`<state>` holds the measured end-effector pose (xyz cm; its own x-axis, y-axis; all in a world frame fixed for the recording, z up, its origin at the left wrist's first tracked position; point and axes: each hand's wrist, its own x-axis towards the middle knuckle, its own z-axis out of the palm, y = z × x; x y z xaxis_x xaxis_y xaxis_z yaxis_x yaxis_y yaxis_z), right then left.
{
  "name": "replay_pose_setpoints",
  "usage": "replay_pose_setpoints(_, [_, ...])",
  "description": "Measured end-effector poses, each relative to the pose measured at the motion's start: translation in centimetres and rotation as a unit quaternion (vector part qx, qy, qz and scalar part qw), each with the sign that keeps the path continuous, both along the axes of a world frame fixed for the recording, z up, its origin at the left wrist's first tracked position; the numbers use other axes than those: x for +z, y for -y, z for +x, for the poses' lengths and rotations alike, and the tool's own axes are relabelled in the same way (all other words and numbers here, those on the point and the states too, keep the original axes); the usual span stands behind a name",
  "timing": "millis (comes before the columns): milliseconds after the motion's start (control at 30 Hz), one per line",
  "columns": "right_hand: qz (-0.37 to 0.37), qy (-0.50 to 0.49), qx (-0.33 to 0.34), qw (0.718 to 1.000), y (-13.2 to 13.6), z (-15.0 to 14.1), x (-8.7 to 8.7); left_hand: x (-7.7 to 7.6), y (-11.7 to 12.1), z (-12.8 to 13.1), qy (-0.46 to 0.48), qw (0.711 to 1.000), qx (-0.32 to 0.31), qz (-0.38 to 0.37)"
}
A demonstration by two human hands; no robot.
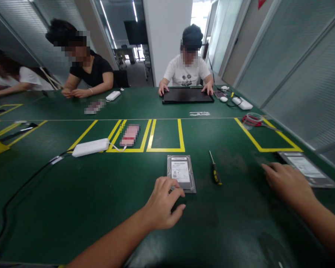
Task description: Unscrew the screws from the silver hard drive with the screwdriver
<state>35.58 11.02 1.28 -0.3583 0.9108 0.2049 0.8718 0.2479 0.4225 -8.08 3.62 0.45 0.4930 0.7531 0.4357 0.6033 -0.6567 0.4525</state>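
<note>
A grey hard drive (pixel 181 172) with a white label lies flat on the green table (pixel 100 193) in front of me. My left hand (pixel 163 204) rests at its near edge, fingertips touching the near-left corner, fingers loosely curled and apart. A small screwdriver (pixel 214 172) with a black and yellow handle lies just right of the drive. My right hand (pixel 286 182) lies flat on the table further right, fingers stretched out, next to a silver antistatic bag (pixel 309 169).
Yellow tape outlines (pixel 165 150) mark boxes on the table. A white power strip (pixel 91 147) with cable lies at left. A red-rimmed clear container (pixel 252 120) sits at right. Across the table one person holds a black laptop (pixel 187 95); two other people sit at left.
</note>
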Motion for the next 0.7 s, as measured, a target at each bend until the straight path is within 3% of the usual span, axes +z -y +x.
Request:
replay_pose_setpoints(133, [-0.021,0.016,-0.040,0.999,-0.6,6.1,-1.1,0.0,-0.1,0.0,0.011,0.999,-0.027,0.014])
replay_pose_setpoints(233, [-0.016,0.028,-0.043,0.999,-0.9,8.6,-1.6,0.0,0.0,-0.1,0.019,0.999,-0.034,0.016])
replay_pose_setpoints(700, [-0.055,0.045,-0.042,0.997,-2.1,10.7,-1.2,0.0,-0.2,0.0,0.051,0.998,-0.025,-0.002])
